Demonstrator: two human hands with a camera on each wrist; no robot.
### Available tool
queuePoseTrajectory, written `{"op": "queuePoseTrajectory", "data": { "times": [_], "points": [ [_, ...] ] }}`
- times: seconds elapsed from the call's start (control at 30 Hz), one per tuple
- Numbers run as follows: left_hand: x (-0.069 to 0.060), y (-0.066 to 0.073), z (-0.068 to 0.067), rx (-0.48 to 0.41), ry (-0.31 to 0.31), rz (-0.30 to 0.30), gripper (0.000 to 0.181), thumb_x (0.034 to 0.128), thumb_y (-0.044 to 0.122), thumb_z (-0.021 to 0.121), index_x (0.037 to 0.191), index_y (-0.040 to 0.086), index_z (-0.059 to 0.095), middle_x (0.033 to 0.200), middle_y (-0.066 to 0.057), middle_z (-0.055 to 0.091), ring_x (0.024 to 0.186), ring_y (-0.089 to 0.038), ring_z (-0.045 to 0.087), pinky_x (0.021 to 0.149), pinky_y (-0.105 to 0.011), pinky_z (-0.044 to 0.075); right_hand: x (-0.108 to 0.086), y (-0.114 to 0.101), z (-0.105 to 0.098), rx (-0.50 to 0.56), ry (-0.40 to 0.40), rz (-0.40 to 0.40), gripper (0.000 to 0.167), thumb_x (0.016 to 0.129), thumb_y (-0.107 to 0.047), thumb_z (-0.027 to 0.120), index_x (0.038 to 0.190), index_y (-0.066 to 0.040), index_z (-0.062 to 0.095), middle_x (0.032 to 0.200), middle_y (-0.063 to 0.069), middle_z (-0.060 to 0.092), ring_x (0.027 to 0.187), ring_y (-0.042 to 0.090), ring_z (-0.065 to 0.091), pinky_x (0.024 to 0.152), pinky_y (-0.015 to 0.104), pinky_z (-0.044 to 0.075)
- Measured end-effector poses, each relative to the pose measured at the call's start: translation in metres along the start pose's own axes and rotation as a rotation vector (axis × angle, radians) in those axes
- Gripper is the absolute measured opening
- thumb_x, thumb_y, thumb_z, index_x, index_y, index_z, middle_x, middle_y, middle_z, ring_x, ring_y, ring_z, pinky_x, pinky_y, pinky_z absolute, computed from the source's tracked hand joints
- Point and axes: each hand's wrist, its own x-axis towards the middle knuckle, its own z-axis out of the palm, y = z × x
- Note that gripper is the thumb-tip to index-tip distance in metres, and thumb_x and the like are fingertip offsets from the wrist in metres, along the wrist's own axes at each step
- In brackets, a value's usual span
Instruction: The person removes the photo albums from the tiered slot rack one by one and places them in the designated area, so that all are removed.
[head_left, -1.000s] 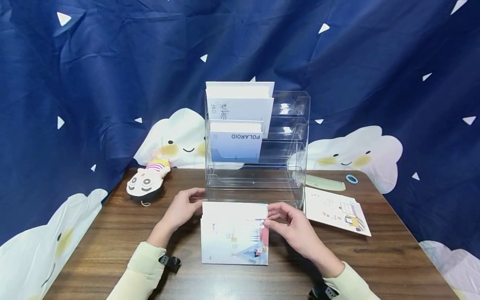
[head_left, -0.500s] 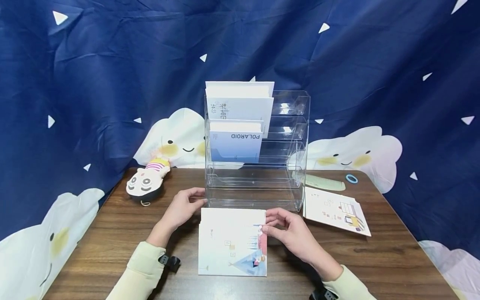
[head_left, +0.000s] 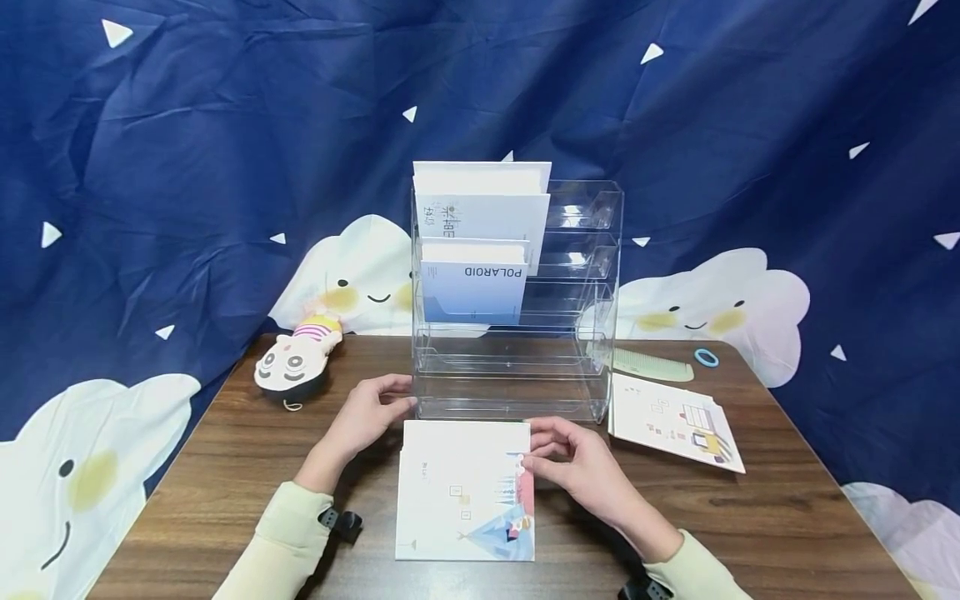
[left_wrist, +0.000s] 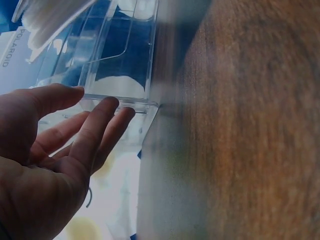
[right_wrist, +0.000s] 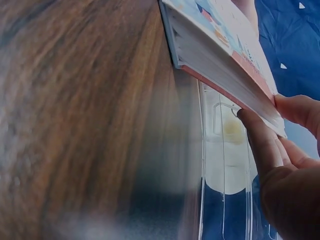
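Note:
A pale book with a blue tent printed on its cover is in front of the clear rack, tilted with its cover up. My right hand pinches its right edge, thumb on the cover and fingers underneath; the right wrist view shows the white page edges. At the rack's front left corner is my left hand, its fingers loosely extended around the side wall and its thumb apart from them. In the left wrist view those fingertips touch or nearly touch the clear plastic.
A POLAROID book and a white book stand in the rack's upper tiers. Right of it lie another illustrated book, a green comb and a blue ring. A plush toy lies at left.
The book has come down and towards me, away from the rack's front, and more of its cover shows. My right hand moved slightly with it. My left hand stayed at the rack's corner.

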Motion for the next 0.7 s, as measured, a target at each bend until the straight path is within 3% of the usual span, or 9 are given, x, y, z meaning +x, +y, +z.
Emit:
{"op": "queuePoseTrajectory", "data": {
  "times": [0.7],
  "points": [
    [-0.0013,-0.0011,-0.0003,-0.014,-0.01,0.006,0.043,0.1073,0.02,0.074,0.146,0.0,0.07,0.136,-0.02,0.079,0.122,-0.035,0.078,0.106,-0.053,0.064,0.0075,0.0027,0.0051,-0.089,-0.003,0.121,0.061,0.097,-0.013,0.087,0.151,0.002,0.065,0.12,0.012,0.082,0.099,0.006,0.077,0.088,0.017,0.06]
  ]
}}
